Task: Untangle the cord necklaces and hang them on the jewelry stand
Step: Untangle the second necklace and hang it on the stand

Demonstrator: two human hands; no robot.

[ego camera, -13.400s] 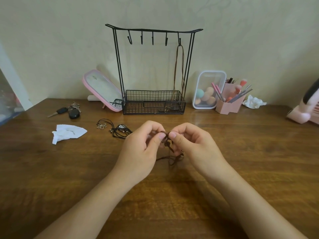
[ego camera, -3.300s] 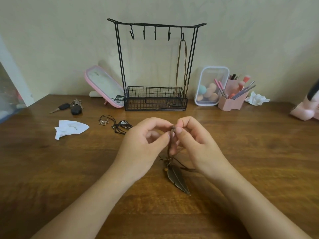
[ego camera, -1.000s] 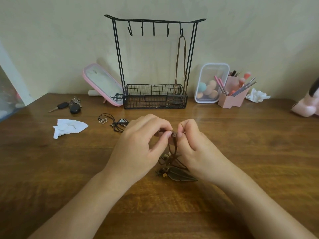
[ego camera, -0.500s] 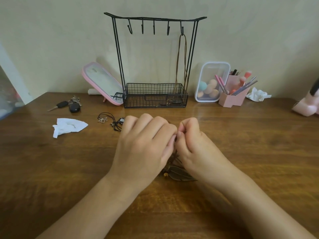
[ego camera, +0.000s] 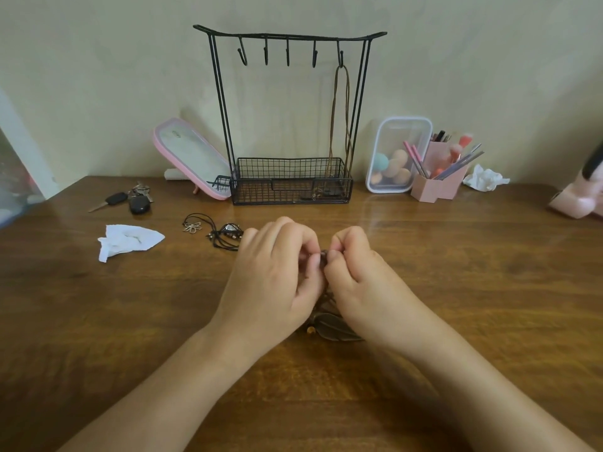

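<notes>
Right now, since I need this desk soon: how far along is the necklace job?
Done: one brown cord necklace hangs from the rightmost hook of the jewelry stand. In hand: the left hand and right hand pinch the cord of a leaf-pendant necklace, its pendant lying on the table. Left: a black tangle of necklaces lies on the table, and four hooks are bare.

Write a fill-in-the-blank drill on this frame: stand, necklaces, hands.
1. The jewelry stand has ___ hooks.
2. The hung necklace is on the ___ hook.
3. The left hand and right hand pinch the brown cord above a ___-shaped pendant.
4. The black necklaces lie on the table, to the ___ of both hands.
Missing words: five; rightmost; leaf; left.
</notes>
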